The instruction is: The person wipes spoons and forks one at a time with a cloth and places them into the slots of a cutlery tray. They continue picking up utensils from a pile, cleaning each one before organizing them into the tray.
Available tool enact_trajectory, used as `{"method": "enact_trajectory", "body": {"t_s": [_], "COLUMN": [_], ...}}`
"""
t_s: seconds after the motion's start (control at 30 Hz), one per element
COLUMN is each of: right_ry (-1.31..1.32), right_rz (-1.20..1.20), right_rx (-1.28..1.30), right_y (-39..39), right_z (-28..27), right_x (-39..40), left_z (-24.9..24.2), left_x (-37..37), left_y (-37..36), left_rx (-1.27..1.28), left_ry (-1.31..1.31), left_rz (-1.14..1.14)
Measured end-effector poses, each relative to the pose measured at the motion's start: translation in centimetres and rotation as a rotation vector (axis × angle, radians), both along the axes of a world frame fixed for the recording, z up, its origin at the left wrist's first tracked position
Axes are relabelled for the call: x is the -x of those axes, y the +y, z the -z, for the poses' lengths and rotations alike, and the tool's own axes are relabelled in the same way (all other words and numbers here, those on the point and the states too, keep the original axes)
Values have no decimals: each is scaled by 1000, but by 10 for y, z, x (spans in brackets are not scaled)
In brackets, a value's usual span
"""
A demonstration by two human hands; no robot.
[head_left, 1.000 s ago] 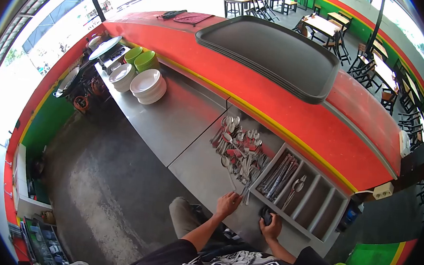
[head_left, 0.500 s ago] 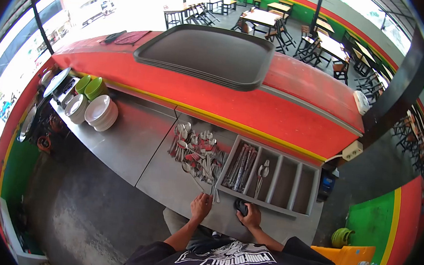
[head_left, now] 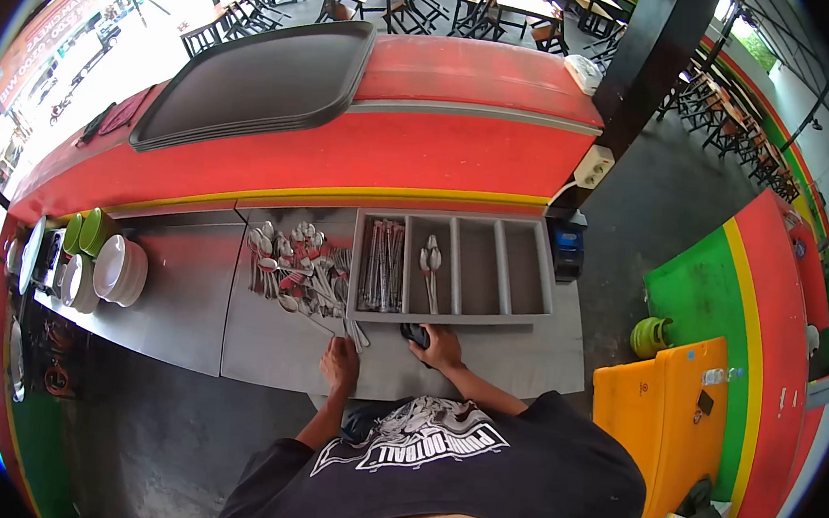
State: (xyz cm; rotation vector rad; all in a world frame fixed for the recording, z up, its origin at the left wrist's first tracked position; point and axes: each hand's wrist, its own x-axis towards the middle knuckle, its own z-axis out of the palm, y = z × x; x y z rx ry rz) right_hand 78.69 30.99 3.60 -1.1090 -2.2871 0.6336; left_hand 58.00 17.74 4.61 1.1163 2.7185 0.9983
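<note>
A loose pile of metal spoons and forks [head_left: 299, 267] lies on the steel counter [head_left: 186, 319]. To its right stands a grey cutlery tray [head_left: 520, 277] with several compartments; the leftmost holds a bundle of cutlery [head_left: 382, 266], the one beside it two spoons [head_left: 430, 265]. My left hand [head_left: 339, 362] rests on the counter at the near end of the pile, fingertips at a utensil handle; whether it grips it I cannot tell. My right hand [head_left: 441, 347] is closed on a small black object [head_left: 415, 334] at the tray's front edge.
Stacked white plates [head_left: 120, 270] and green bowls [head_left: 86, 231] sit at the counter's left end. Dark serving trays [head_left: 253, 81] lie on the red upper ledge [head_left: 462, 146]. A yellow bin [head_left: 664, 425] stands to my right; a black pillar [head_left: 645, 53] rises behind the counter.
The view has swung to the right, so the counter now lies level across the frame. Both hands stay at the same spots by the pile and the tray's front edge.
</note>
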Motion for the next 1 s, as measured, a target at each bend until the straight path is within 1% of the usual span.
{"method": "enact_trajectory", "body": {"t_s": [0.07, 0.13, 0.17, 0.27, 0.3, 0.37, 0.43, 0.47, 0.53, 0.57, 0.67, 0.7, 0.77, 0.8, 0.97, 1.0], "right_ry": [60, 122, 119, 40, 85, 169, 253, 338, 507, 509, 518, 500, 454, 431, 441, 444], "right_rz": [-6, -12, -52, -129, -144, -134, -140, -126, -98, -77, -32, -57, -84, -96, 73, 97], "right_rx": [26, 71, 55, 339, 638, 622, 572, 585, 621, 757, 370, 287, 137, 64, 19, -4], "right_y": [1, 5, 8, 11, 10, 0, -5, -5, -15, -15, -6, 0, 13, 17, 25, 26], "right_z": [-4, -7, -8, -19, -32, -35, -44, -50, -72, -101, -132, -139, -126, -126, -126, -126], "right_x": [1, 1, -2, -11, -14, -19, -20, -18, -16, -16, -4, -1, 5, 7, -3, -6], "left_z": [-3, 4, 8, 5, 0, -10, -22, -27, -53, -63, -77, -75, -68, -73, -100, -98], "left_x": [3, 17, 23, 29, 27, 19, 7, 0, -19, -30, -59, -68, -83, -89, -90, -91], "left_y": [-1, -2, -2, -9, -12, -11, -3, -2, 8, 14, 34, 40, 50, 51, 40, 37], "left_rx": [-39, -142, -193, -387, -403, -444, -464, -471, -474, -471, -434, -429, -415, -386, -198, -226], "left_ry": [-62, -342, -485, -861, -866, -881, -870, -861, -830, -815, -912, -934, -976, -990, -1002, -1026], "left_rz": [-29, -64, -80, -150, -164, -185, -149, -135, -4, 60, 232, 291, 410, 433, 523, 541]}}
